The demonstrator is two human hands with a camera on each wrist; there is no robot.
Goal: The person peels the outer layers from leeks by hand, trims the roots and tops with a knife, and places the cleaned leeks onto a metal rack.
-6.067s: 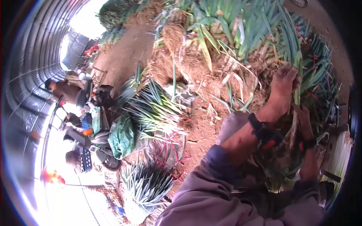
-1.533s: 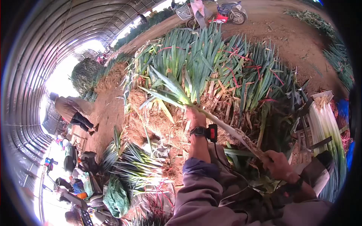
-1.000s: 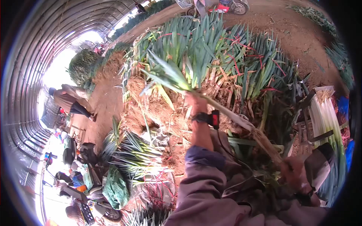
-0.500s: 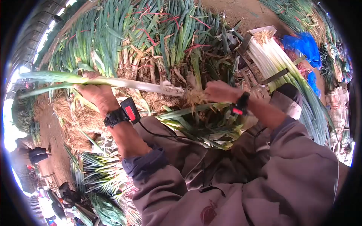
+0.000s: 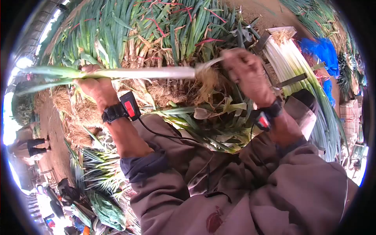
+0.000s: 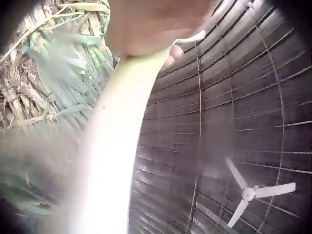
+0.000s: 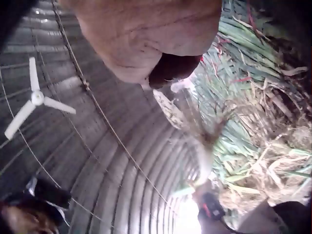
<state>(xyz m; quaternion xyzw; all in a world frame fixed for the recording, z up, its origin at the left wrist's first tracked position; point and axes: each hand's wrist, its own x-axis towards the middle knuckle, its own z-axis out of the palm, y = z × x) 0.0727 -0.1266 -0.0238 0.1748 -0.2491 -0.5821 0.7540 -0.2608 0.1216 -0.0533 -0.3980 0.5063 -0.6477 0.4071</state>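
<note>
A long leek (image 5: 152,73) lies nearly level in the head view, its green leaves to the left and its roots (image 5: 209,84) hanging at the right end. My left hand (image 5: 96,89) grips it where leaves meet white stalk. In the left wrist view the hand (image 6: 158,24) curls round the pale stalk (image 6: 119,131). My right hand (image 5: 248,76), slightly blurred, is beyond the root end, pinching a thin pale strip (image 5: 211,62) that reaches to the stalk. From the right wrist, the hand (image 7: 151,39) holds that strip (image 7: 168,108) beside the roots (image 7: 209,134).
Rows of leeks (image 5: 117,31) with red ties lie ahead. Cleaned white leeks (image 5: 290,58) rest in a rack at the right, near blue plastic (image 5: 321,53). Loose leaves (image 5: 207,131) are by my knees. Another bundle (image 5: 102,164) and a green sack (image 5: 107,209) are at lower left.
My right hand has moved right and slightly up from the root end, drawing out the pale strip. The ragged layer near the roots has come away from the stalk. My left hand keeps its grip.
</note>
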